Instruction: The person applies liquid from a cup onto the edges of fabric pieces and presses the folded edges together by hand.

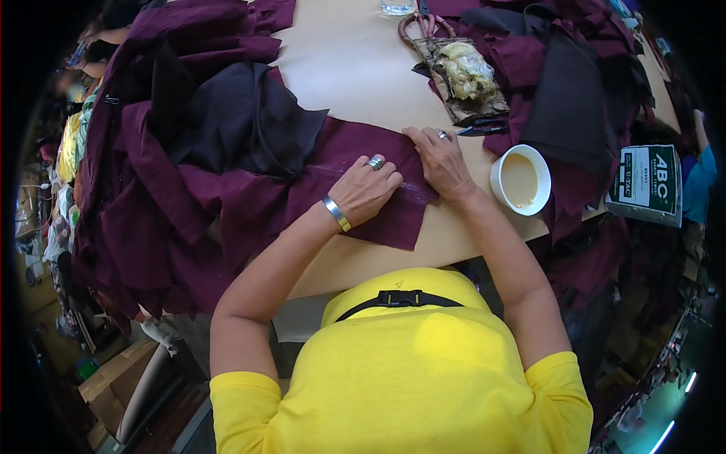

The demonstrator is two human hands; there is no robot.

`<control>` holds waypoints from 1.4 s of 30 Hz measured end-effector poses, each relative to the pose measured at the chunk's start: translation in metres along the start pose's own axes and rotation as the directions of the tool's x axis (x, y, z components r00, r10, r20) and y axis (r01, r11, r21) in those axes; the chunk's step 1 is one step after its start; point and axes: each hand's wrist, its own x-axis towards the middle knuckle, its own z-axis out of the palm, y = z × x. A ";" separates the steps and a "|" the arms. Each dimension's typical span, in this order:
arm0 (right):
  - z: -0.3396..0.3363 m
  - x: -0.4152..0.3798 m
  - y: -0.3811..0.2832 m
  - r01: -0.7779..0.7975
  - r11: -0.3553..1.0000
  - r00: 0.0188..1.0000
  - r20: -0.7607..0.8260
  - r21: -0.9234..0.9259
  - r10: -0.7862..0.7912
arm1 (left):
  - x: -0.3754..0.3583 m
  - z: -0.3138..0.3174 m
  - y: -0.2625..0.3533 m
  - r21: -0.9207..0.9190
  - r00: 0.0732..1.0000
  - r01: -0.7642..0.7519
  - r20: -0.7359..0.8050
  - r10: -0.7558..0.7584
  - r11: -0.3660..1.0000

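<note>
A panel of maroon cloth lies across the front of the table, with faint white streaks on it between my hands. My left hand is closed, its bent fingers gathered on the cloth near those streaks; its fingertips are partly hidden. At the panel's right edge, my right hand pinches the cloth between thumb and fingers. Both hands wear rings, and a metal bracelet is on my left wrist. A black cloth piece rests on the maroon heap to the left.
Right of my right hand stands a white bowl of tan liquid. Behind it are a plastic-wrapped bundle and scissors. More maroon and black cloth lies right, beside a green ABC box. A glass is at the back.
</note>
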 end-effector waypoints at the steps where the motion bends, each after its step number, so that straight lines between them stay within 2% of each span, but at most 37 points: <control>1: 0.000 0.000 0.001 0.009 1.000 1.000 0.006 0.006 -0.009 | 0.001 -0.001 0.001 -0.017 0.999 0.034 0.021 -0.033 0.999; 6: -0.001 0.006 0.002 0.042 0.999 0.999 0.029 0.033 -0.043 | 0.005 -0.004 0.002 -0.112 0.982 0.173 0.096 -0.163 0.978; 15: 0.000 0.011 0.002 0.068 0.997 0.997 0.034 0.032 -0.069 | 0.004 -0.011 0.001 -0.195 0.958 0.243 0.204 -0.203 0.950; 18: 0.001 0.011 0.002 0.060 0.997 0.998 0.035 0.038 -0.061 | 0.004 -0.006 0.010 -0.205 0.983 0.183 0.029 -0.181 0.962; 24: -0.001 0.011 0.003 0.063 0.996 0.997 0.031 0.067 -0.065 | 0.007 0.004 0.015 -0.169 0.959 0.281 0.096 -0.268 0.945; 27: 0.001 0.011 0.004 0.071 0.995 0.997 0.034 0.064 -0.073 | 0.006 0.000 0.014 -0.181 0.966 0.258 0.042 -0.254 0.949; 30: 0.003 0.009 0.005 0.089 0.994 0.995 0.041 0.059 -0.092 | 0.006 -0.003 0.015 -0.188 0.966 0.244 0.132 -0.222 0.951; 33: 0.003 0.009 0.004 0.098 0.992 0.995 0.015 0.083 -0.099 | 0.004 -0.001 0.015 -0.223 0.964 0.263 0.108 -0.245 0.939; 36: 0.004 0.009 0.005 0.084 0.994 0.996 0.025 0.066 -0.086 | -0.002 0.007 0.016 -0.348 0.944 0.298 -0.026 -0.327 0.889; 39: 0.002 0.009 0.003 0.078 0.995 0.996 0.043 0.063 -0.081 | 0.001 0.008 0.018 -0.146 0.965 0.242 -0.066 -0.254 0.959; 42: 0.002 0.009 0.003 0.085 0.995 0.995 0.039 0.057 -0.087 | 0.004 0.002 0.019 -0.160 0.965 0.253 -0.034 -0.261 0.954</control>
